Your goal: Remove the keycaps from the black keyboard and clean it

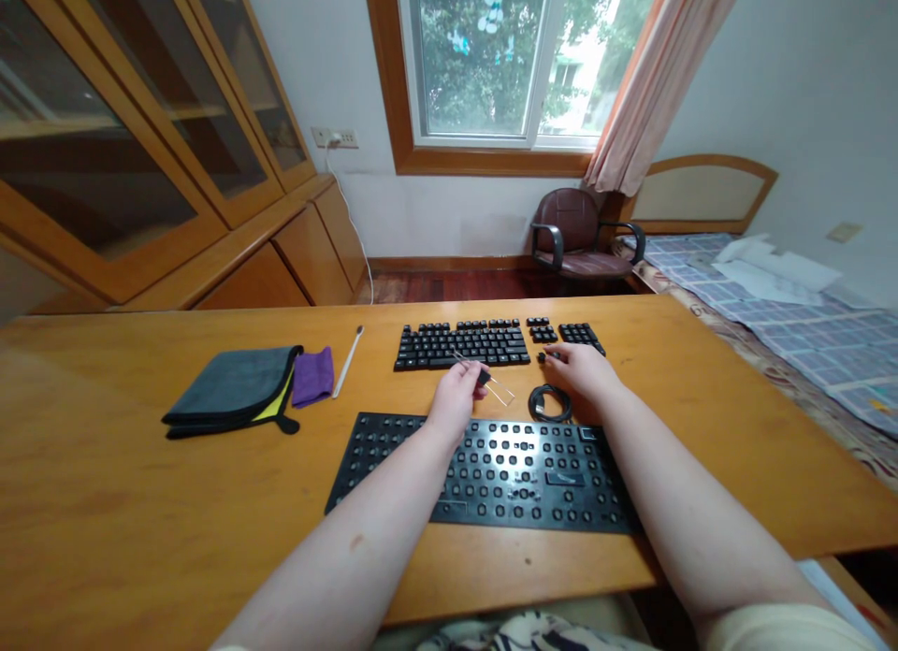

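My left hand (455, 396) is closed around a wire keycap puller (484, 377), whose black grip shows at the fingers and whose wire loops stick out on both sides. Fingertips of my right hand (582, 367) are pinched on a small black keycap at the arrow-key spot. Loose keycaps (463, 345) lie in keyboard order beyond my hands, with a number-pad group (579, 333) just past the right one. Nearer to me is the black keyboard base (519, 464), its switches bare of caps. Both forearms cross over it and hide parts of it.
A coiled black cable (549, 404) lies between the base and the keycaps. To the left are a thin white brush (349, 361), a purple cloth (312, 377) and a folded grey cloth (231, 389). Beyond the wooden table (175, 539) stand a chair (572, 225) and a bed.
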The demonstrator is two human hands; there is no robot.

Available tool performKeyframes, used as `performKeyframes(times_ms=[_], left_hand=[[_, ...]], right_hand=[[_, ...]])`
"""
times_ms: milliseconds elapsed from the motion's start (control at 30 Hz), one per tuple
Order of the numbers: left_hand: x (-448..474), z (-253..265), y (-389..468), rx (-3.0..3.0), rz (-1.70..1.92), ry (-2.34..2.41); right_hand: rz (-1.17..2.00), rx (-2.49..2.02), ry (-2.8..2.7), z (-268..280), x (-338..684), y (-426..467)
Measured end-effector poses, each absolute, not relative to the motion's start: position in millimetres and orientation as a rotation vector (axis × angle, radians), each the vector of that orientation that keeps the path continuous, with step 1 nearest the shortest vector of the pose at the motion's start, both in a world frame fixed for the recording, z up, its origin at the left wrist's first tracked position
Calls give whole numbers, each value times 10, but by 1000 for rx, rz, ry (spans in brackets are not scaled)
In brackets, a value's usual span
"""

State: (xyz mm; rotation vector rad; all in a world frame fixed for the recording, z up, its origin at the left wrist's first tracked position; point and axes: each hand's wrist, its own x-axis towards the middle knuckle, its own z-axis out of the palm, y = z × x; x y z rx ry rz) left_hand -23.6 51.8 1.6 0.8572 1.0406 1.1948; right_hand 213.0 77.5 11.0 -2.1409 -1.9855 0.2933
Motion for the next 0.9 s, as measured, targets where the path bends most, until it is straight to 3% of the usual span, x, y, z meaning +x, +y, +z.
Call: performKeyframes(times_ms=[900], left_hand=[[-223,-61,553,867,1197,1042]], right_hand=[[156,-2164,-2120,81,2007,840]])
